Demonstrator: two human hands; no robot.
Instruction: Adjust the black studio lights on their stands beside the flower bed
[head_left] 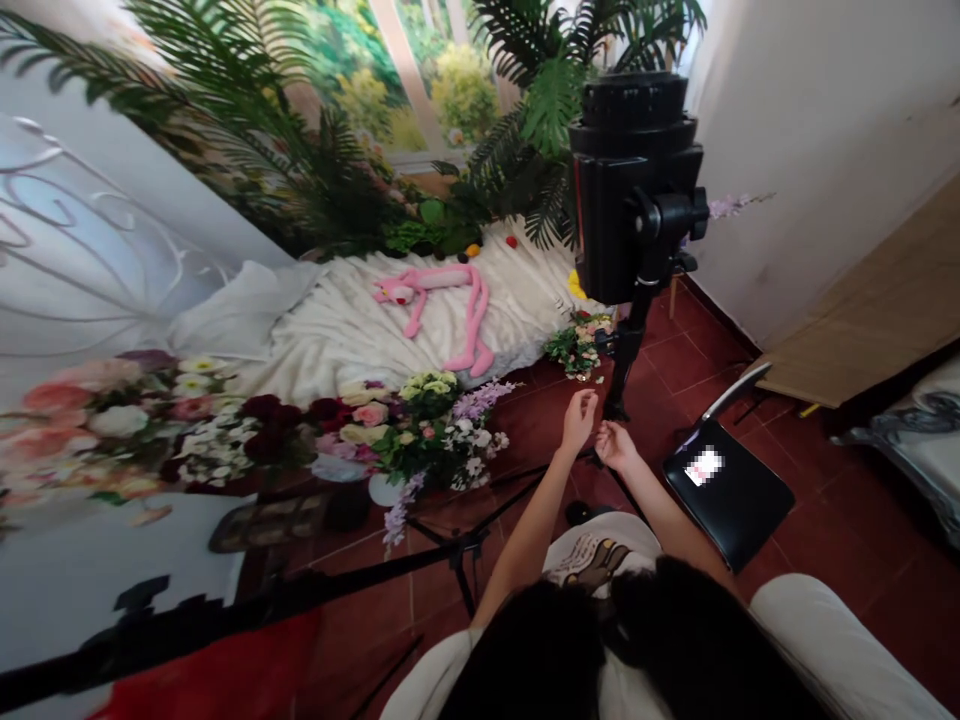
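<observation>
My left hand is held out over the red tiled floor, its fingers bent and close together. Just right of it is my right hand, curled, with its fingertips towards the left hand. Whatever the fingers may hold is too small to make out. Both hands are beside the thin pole of a stand that carries a black studio light. Beyond them, a pink plush toy lies on a white furry blanket.
Artificial flowers line the blanket's near edge. Tripod legs spread on the floor at the left. A black chair is at the right, with a small object on its seat. Palm leaves hang behind the blanket.
</observation>
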